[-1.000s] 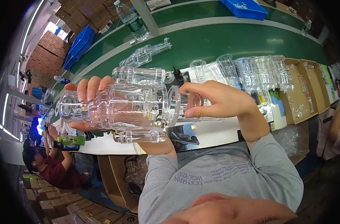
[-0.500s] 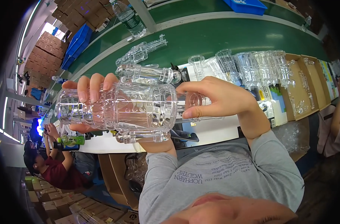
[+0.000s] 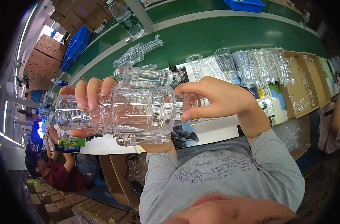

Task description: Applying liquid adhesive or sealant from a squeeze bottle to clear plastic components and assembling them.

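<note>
A large clear, ribbed cylindrical vessel [image 3: 134,112], glass or clear plastic, lies sideways in the air in front of me. My left hand [image 3: 91,93] is closed round its narrower left part, fingers over the top. At the wide right end, my right hand [image 3: 220,99] pinches a smaller clear tubular part [image 3: 192,100] between thumb and fingers. That part sits at the vessel's open rim; how far it reaches inside is hard to make out. Two slim clear pieces, one above [image 3: 147,75] and one below [image 3: 142,140], lie along the vessel; whether they are attached is unclear.
Several clear cups [image 3: 248,67] stand on the bench behind my right hand, beside a cardboard box [image 3: 302,84] of small clear parts. Another clear assembly [image 3: 136,52] rests on the green surface [image 3: 200,35]. A water bottle [image 3: 127,20] is farther back. A co-worker [image 3: 61,168] works at left.
The vessel and my left hand have shifted slightly down and left. My right hand stays nearly in place, still pinching the smaller part at the rim.
</note>
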`<state>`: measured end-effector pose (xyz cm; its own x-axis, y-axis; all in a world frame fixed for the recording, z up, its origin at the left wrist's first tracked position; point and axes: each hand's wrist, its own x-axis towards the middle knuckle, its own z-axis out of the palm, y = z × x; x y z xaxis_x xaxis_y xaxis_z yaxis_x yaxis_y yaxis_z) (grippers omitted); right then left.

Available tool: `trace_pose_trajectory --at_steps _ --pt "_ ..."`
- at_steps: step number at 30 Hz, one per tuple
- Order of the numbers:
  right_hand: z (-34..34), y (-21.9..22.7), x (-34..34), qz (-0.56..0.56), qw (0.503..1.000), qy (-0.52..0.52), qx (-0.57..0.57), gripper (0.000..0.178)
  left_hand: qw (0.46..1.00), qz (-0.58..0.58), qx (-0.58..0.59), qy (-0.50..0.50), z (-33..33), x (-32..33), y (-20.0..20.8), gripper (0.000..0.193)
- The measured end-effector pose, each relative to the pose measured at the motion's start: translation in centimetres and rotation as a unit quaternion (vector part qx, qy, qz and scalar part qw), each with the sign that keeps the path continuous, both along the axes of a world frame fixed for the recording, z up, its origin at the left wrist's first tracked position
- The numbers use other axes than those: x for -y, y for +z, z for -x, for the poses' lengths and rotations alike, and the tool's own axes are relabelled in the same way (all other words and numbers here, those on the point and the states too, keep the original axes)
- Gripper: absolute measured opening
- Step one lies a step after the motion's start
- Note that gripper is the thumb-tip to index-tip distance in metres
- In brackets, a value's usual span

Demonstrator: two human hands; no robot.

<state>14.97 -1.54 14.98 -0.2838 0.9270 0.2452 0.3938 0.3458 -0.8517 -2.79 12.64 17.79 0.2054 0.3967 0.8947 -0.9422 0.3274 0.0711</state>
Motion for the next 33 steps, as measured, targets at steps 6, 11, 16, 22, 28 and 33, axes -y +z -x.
trace_pose_trajectory --at_steps 6,11,16,22,28,33 --pt "0.1 0.3 0.2 -0.002 1.000 0.007 -0.005 0.054 1.000 -0.001 -0.005 0.025 0.3 0.6 0.2 0.076" --pt "0.2 0.5 0.2 -0.024 1.000 0.011 0.007 0.047 0.999 0.006 0.007 0.035 0.1 1.0 0.2 0.071" --pt "0.1 0.5 0.3 -0.050 0.999 0.006 0.006 0.048 0.996 0.011 0.009 0.088 0.0 2.1 0.4 0.070" --pt "0.2 -0.1 -0.4 -0.040 0.999 0.030 0.006 0.048 0.984 -0.015 -0.067 0.167 2.6 1.8 0.7 0.073" --pt "1.5 1.0 1.3 -0.090 0.994 0.016 0.055 0.058 0.942 -0.044 -0.156 0.295 7.2 2.9 -0.2 0.077" --pt "2.9 1.1 2.3 -0.249 0.960 0.035 0.121 0.052 0.968 -0.055 -0.070 0.236 3.8 1.8 -0.8 0.072"
